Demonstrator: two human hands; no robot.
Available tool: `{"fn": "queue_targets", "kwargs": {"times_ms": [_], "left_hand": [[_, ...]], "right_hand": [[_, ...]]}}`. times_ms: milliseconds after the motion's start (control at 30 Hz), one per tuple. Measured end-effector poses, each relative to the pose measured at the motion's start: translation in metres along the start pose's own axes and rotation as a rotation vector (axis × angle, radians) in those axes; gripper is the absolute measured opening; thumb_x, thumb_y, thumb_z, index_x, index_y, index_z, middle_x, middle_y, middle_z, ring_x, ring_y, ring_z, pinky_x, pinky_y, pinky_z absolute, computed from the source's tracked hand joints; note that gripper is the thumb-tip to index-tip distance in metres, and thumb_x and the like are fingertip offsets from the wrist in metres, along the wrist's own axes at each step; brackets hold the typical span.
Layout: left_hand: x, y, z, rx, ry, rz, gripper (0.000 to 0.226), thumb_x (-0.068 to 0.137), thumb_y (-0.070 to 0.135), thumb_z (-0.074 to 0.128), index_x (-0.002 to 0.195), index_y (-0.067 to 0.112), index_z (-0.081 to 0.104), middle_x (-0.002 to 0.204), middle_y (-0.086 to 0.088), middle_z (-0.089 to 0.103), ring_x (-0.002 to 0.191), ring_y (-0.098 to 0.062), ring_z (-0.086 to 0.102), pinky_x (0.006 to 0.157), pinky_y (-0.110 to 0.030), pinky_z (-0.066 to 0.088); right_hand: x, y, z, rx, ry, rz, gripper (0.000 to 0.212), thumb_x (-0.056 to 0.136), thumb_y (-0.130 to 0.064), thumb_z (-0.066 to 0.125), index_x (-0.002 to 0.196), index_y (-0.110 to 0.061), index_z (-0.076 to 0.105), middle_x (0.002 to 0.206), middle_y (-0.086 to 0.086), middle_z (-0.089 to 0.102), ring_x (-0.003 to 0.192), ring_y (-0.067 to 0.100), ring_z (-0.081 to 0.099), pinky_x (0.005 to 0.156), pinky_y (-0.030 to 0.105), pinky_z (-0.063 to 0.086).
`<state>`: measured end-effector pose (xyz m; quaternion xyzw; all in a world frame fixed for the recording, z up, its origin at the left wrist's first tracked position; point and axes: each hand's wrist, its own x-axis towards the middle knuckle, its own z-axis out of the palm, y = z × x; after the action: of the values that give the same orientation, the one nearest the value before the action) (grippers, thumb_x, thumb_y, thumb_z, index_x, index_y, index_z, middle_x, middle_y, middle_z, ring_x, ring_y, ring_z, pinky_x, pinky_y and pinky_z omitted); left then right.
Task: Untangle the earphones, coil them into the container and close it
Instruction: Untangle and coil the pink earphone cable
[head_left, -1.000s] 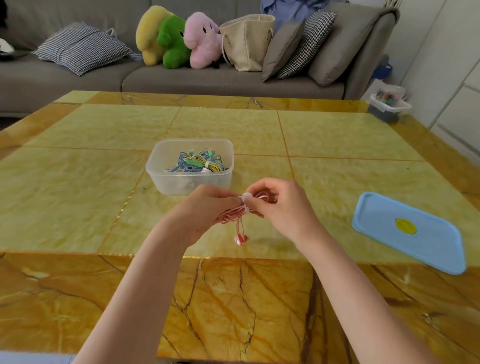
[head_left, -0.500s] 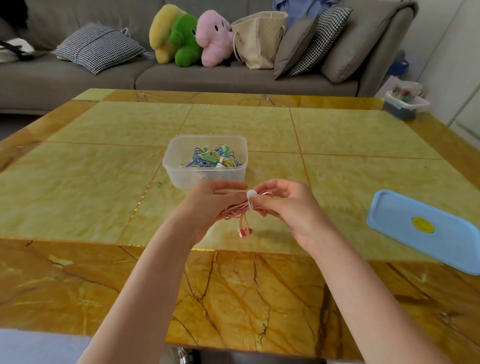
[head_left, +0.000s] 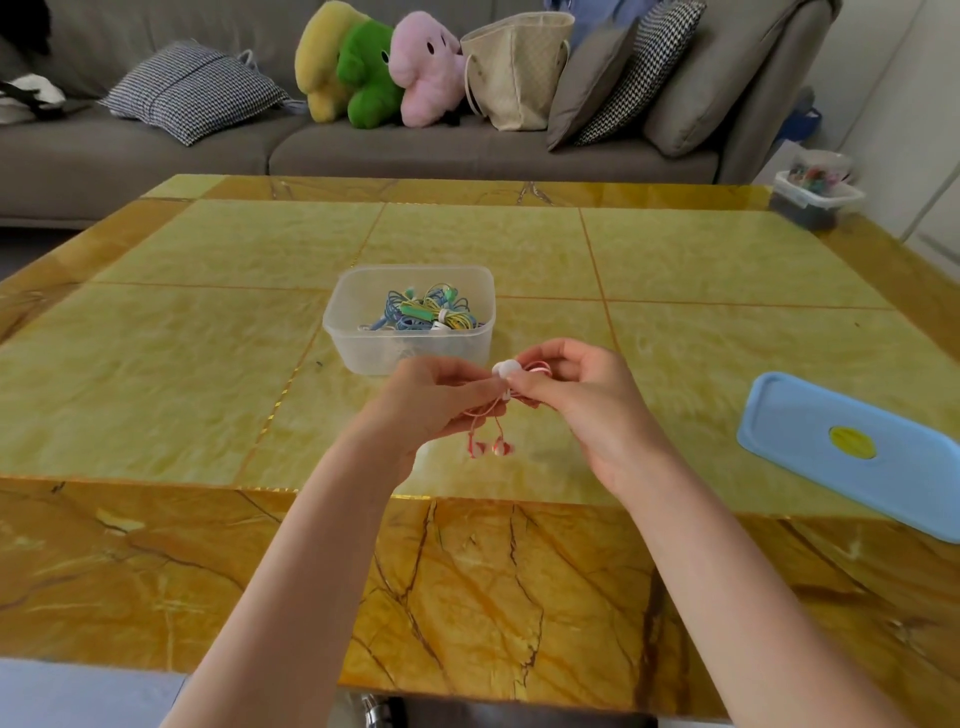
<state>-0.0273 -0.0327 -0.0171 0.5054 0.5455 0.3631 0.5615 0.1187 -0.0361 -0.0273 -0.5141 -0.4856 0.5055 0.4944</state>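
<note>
Pink-and-white earphones (head_left: 488, 444) are bunched into a coil between both hands, just above the table. My left hand (head_left: 431, 402) pinches the coil's left side. My right hand (head_left: 576, 400) grips the right side, with a white fastener (head_left: 505, 369) at its fingertips. Two earbuds dangle below the coil. Right behind the hands stands a clear plastic container (head_left: 363, 332), open, holding blue, green and yellow coiled earphones (head_left: 423, 314). Its blue lid (head_left: 810, 431) with a yellow sticker lies flat on the table to the right.
The yellow marble table (head_left: 208, 364) stretches wide around the container. A grey sofa (head_left: 363, 145) with cushions, plush toys and a beige bag runs behind the far edge. A small box of clips (head_left: 815, 192) sits off the far right corner.
The view has drifted a little; both hands keep holding the pink earphones in nearly the same spot, fingers working at the white fastener. Container and lid have not moved.
</note>
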Motion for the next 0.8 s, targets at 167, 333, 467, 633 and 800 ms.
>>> {"fn": "queue_targets", "kwargs": {"times_ms": [167, 333, 467, 633, 800], "left_hand": [[0.000, -0.001, 0.001, 0.130, 0.001, 0.063, 0.005, 0.083, 0.006, 0.065, 0.087, 0.005, 0.068, 0.079, -0.008, 0.069, 0.072, -0.011, 0.066, 0.066, -0.014, 0.054], [0.000, -0.002, -0.002, 0.176, -0.031, 0.047, 0.006, 0.083, 0.003, 0.065, 0.081, 0.009, 0.067, 0.079, -0.008, 0.069, 0.068, -0.007, 0.066, 0.063, -0.012, 0.053], [-0.001, -0.003, -0.006, 0.188, -0.034, 0.006, 0.003, 0.083, 0.003, 0.065, 0.083, 0.006, 0.066, 0.081, -0.010, 0.069, 0.065, -0.005, 0.066, 0.062, -0.012, 0.053], [-0.001, -0.002, -0.016, 0.218, -0.033, -0.059, 0.002, 0.082, 0.007, 0.067, 0.083, 0.008, 0.065, 0.085, -0.011, 0.067, 0.075, -0.013, 0.062, 0.064, -0.012, 0.054], [-0.002, -0.001, -0.017, 0.237, -0.039, -0.051, 0.004, 0.082, 0.010, 0.068, 0.086, 0.009, 0.066, 0.085, -0.008, 0.068, 0.074, -0.009, 0.061, 0.061, -0.010, 0.051]], "right_hand": [[0.000, -0.002, -0.003, -0.049, -0.026, 0.030, 0.013, 0.074, -0.007, 0.077, 0.076, -0.011, 0.065, 0.067, 0.004, 0.067, 0.059, 0.011, 0.061, 0.061, 0.020, 0.051], [-0.002, 0.001, 0.004, -0.046, 0.040, 0.043, 0.022, 0.075, -0.004, 0.075, 0.076, -0.015, 0.056, 0.075, 0.006, 0.067, 0.064, 0.013, 0.061, 0.061, 0.023, 0.050], [-0.003, 0.006, 0.012, -0.053, 0.069, 0.038, 0.033, 0.076, -0.004, 0.075, 0.078, -0.018, 0.045, 0.080, 0.005, 0.069, 0.061, 0.008, 0.061, 0.052, 0.014, 0.045], [-0.004, 0.008, 0.018, -0.021, -0.007, 0.065, 0.029, 0.075, -0.005, 0.075, 0.079, -0.015, 0.049, 0.079, 0.005, 0.069, 0.064, 0.013, 0.061, 0.060, 0.020, 0.050], [-0.002, 0.009, 0.016, 0.021, -0.033, 0.092, 0.024, 0.075, -0.005, 0.075, 0.083, -0.013, 0.054, 0.080, 0.010, 0.067, 0.068, 0.016, 0.060, 0.064, 0.022, 0.048]]}}
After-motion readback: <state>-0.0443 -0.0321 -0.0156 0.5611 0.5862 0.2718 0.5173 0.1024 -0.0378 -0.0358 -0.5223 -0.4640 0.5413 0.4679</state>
